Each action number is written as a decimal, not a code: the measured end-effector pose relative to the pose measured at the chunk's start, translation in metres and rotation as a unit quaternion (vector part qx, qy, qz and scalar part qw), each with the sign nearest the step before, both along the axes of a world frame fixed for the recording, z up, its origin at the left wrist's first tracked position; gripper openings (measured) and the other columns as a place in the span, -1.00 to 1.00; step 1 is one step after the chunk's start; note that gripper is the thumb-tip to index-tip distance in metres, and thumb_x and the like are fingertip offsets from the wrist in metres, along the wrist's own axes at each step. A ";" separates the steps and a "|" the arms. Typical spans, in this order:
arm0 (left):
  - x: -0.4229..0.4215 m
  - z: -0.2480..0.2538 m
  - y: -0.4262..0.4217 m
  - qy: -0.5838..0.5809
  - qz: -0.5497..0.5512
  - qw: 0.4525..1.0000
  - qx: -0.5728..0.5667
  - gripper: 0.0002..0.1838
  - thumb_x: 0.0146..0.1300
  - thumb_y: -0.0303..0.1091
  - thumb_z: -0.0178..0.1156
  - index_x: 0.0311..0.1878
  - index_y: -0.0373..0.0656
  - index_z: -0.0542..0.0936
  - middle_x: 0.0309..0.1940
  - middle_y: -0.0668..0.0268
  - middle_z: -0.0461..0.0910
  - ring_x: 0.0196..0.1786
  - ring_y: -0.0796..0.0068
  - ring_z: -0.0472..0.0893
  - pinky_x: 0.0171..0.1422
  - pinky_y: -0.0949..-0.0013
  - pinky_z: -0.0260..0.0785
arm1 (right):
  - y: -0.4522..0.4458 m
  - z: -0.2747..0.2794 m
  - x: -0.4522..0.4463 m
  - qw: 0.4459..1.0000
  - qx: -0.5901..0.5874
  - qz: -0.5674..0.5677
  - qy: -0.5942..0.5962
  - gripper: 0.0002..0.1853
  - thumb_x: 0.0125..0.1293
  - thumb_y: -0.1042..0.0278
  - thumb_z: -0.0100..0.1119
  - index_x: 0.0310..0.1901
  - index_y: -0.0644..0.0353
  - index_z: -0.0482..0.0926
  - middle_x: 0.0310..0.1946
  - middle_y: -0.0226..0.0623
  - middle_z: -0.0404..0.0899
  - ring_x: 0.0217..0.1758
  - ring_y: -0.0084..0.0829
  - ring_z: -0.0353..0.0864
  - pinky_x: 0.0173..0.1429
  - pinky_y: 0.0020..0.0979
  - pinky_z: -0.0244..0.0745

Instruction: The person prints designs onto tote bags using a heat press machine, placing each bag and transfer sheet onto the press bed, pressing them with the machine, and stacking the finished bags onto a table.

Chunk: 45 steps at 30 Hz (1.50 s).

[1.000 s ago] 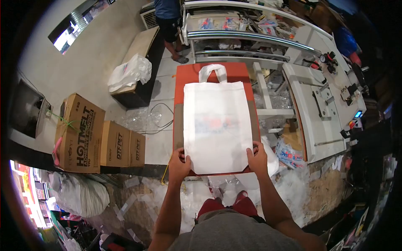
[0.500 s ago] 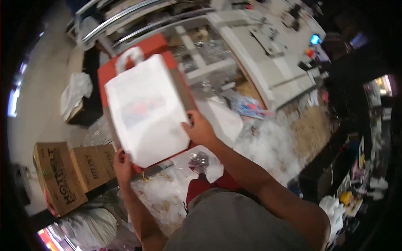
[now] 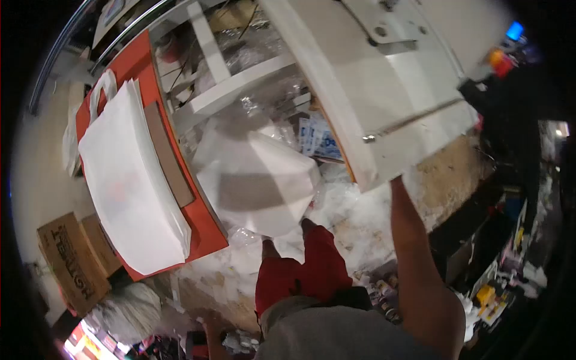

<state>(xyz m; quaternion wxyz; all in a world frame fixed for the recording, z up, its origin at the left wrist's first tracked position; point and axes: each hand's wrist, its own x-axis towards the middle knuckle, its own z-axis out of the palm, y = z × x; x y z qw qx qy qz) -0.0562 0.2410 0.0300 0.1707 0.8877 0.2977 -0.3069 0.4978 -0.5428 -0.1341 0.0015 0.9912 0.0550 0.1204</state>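
A stack of white bags [image 3: 129,174] with a loop handle lies on the red board [image 3: 207,231] at the left, clear of both hands. A brown strip [image 3: 169,153] shows beside the bags on the same board. My right arm [image 3: 411,228] reaches forward to the near corner of the white machine table [image 3: 384,162]; the hand is hidden beneath its edge, so its grip does not show. My left hand [image 3: 209,319] is low by my side, dim and blurred, its fingers unclear.
A large white sheet or bag [image 3: 258,186] hangs in front of my legs. Blue-printed plastic packets [image 3: 321,138] lie beside the table. White fluffy stuffing [image 3: 360,216] covers part of the floor. Cardboard boxes [image 3: 75,258] stand at the left, above a pale sack [image 3: 129,312].
Both hands have left the white bags, which now lie on the red board. My right arm has swung right to the machine table; my left hand has dropped back. The view has shifted right.
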 end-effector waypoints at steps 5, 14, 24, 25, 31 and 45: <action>0.039 0.019 -0.091 0.173 0.161 0.963 -0.126 -0.51 0.25 0.01 0.26 0.00 -0.26 0.60 -0.18 0.01 0.67 -0.10 0.06 0.69 0.01 0.09 0.52 | -0.033 -0.006 0.076 0.989 0.055 -0.115 0.081 -0.56 0.34 0.27 0.10 0.19 0.32 0.48 0.11 -0.04 0.57 0.16 0.03 0.53 0.26 -0.07 0.42; 0.219 0.062 -0.144 0.039 0.190 0.960 -0.200 -0.55 0.31 -0.08 0.24 0.14 -0.17 0.57 -0.08 0.07 0.69 0.01 0.11 0.68 0.12 0.14 0.51 | -0.037 0.089 0.024 0.973 0.208 -0.096 0.034 -0.62 0.33 0.34 0.09 0.12 0.37 0.49 0.04 0.07 0.57 0.12 0.09 0.52 0.22 -0.07 0.43; 0.372 0.200 -0.228 -0.293 -0.211 0.823 -0.438 -0.12 0.17 -0.20 0.41 0.48 -0.23 0.18 0.41 -0.03 0.28 0.43 0.07 0.34 0.42 0.14 0.29 | 0.292 0.433 -0.136 0.862 0.424 0.071 0.269 -0.84 0.20 0.66 0.03 -0.21 0.28 0.55 -0.37 -0.25 0.50 -0.24 -0.41 0.55 -0.14 -0.40 0.45; 0.371 0.205 -0.216 -0.302 -0.219 0.818 -0.437 -0.12 0.17 -0.20 0.41 0.48 -0.23 0.18 0.41 -0.03 0.28 0.43 0.07 0.34 0.42 0.14 0.29 | 0.300 0.442 -0.139 0.834 0.491 0.059 0.244 -0.86 0.22 0.66 0.01 -0.22 0.28 0.54 -0.36 -0.34 0.48 -0.22 -0.51 0.51 -0.12 -0.46 0.41; 0.390 0.250 -0.082 -0.345 0.113 0.761 -0.538 -0.09 0.22 -0.45 0.40 0.52 -0.21 0.05 0.36 -0.03 0.32 0.21 0.19 0.58 0.24 0.20 0.56 | 0.401 0.449 -0.083 0.641 0.748 0.036 0.168 -0.87 0.18 0.55 0.13 -0.21 0.22 0.52 -0.29 -0.43 0.49 -0.18 -0.57 0.43 -0.01 -0.52 0.33; 0.416 0.191 0.163 -0.565 0.391 0.618 -0.382 -0.82 0.46 -0.32 0.08 -0.01 -0.18 0.55 -0.21 0.39 0.62 -0.19 0.60 0.58 -0.02 0.40 0.49 | 0.602 0.414 -0.025 0.825 0.539 0.067 0.156 -0.52 0.28 0.19 0.36 0.08 0.36 0.49 -0.27 -0.26 0.58 -0.22 -0.42 0.56 -0.07 -0.34 0.48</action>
